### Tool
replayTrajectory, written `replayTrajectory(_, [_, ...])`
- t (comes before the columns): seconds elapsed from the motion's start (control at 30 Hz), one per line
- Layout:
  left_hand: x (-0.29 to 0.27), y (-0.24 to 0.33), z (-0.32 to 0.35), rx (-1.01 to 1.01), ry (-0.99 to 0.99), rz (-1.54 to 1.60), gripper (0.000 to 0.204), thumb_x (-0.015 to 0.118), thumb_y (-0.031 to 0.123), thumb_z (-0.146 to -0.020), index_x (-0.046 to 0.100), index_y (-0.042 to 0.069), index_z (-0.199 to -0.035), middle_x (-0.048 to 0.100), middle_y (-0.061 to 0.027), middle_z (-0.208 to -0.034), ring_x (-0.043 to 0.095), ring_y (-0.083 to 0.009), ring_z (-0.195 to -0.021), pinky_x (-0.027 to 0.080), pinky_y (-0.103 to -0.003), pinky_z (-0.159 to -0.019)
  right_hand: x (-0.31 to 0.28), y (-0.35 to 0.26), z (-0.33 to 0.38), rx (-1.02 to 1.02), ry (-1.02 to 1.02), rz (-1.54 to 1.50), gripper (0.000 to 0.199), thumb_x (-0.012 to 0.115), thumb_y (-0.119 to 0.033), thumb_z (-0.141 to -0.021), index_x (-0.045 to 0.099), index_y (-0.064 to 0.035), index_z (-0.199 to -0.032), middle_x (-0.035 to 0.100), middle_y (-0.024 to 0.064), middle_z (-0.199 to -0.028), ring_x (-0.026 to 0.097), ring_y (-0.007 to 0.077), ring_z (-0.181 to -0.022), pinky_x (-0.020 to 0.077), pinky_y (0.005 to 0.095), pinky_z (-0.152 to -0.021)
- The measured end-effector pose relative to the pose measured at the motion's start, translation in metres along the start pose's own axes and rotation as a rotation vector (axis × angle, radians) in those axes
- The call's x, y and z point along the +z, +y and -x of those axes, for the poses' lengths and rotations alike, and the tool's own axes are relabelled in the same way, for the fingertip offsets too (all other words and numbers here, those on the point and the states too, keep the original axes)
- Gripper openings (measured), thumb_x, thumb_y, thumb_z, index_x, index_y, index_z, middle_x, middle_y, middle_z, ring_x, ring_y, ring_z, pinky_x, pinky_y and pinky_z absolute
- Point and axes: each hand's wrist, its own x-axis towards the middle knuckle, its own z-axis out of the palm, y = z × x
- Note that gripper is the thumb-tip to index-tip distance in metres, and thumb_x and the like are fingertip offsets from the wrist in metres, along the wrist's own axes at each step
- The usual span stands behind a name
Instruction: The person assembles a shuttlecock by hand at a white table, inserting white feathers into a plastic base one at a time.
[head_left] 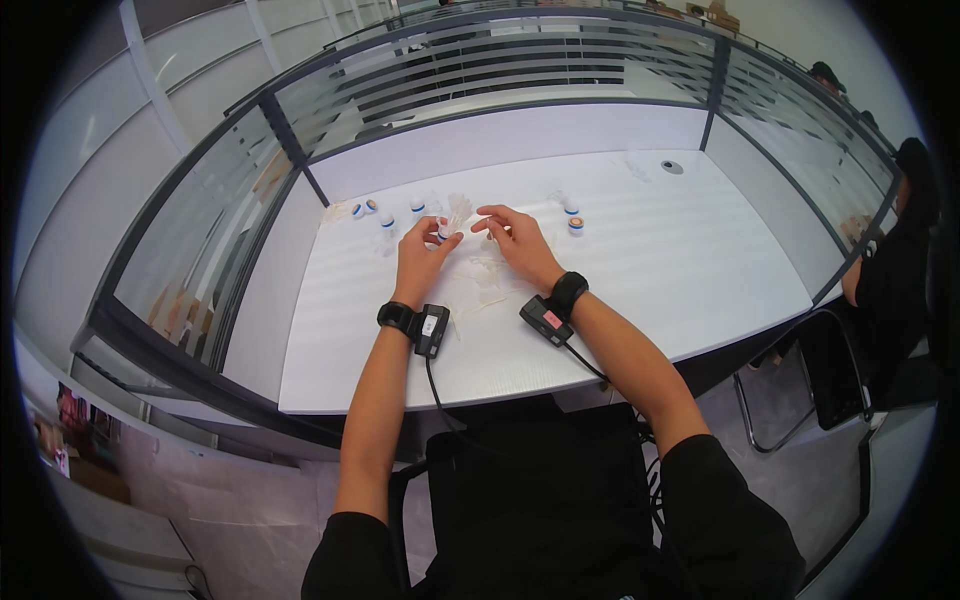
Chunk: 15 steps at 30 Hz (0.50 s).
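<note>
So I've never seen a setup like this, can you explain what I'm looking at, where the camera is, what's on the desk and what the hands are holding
There is no machine here: a person works with two bare hands. The single picture comes from a wide fisheye camera on the person's head, looking down, so straight edges bend. The left hand pinches a small white bottle in its fingers; the right hand hovers beside it, fingers spread, holding nothing I can make out. Each wrist wears a black band with a small box and cable. On the white desk lie more small bottles and clear plastic wrappers. Another person sits at the right edge.
</note>
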Motion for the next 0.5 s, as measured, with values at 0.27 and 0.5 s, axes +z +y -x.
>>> replayTrajectory(0.27, [0.0011,-0.0028,0.0005,0.002,0.001,0.004,0.038,0.08,0.027,-0.083,0.066,0.0,-0.106,0.071,-0.0081,-0.093,0.065,-0.0153,-0.076,0.051,-0.03,-0.069,-0.0011,0.0077,-0.0007,0.129,-0.082,-0.254,0.033,0.048,-0.005,-0.102,0.057,0.0011,-0.133,0.071,0.0082,-0.114,0.058,0.0105,-0.088,0.0489,0.0244,-0.078])
replayTrajectory(0.5, [-0.0001,-0.0038,-0.001,-0.013,-0.003,-0.008,0.039,0.08,0.028,-0.083,0.066,0.0,-0.106,0.071,-0.0087,-0.096,0.062,-0.0146,-0.076,0.05,-0.029,-0.07,-0.005,-0.0021,0.0004,0.13,-0.098,-0.271,0.038,0.049,0.0,-0.096,0.057,-0.0007,-0.133,0.071,0.007,-0.116,0.06,0.0076,-0.088,0.0452,0.0204,-0.065])
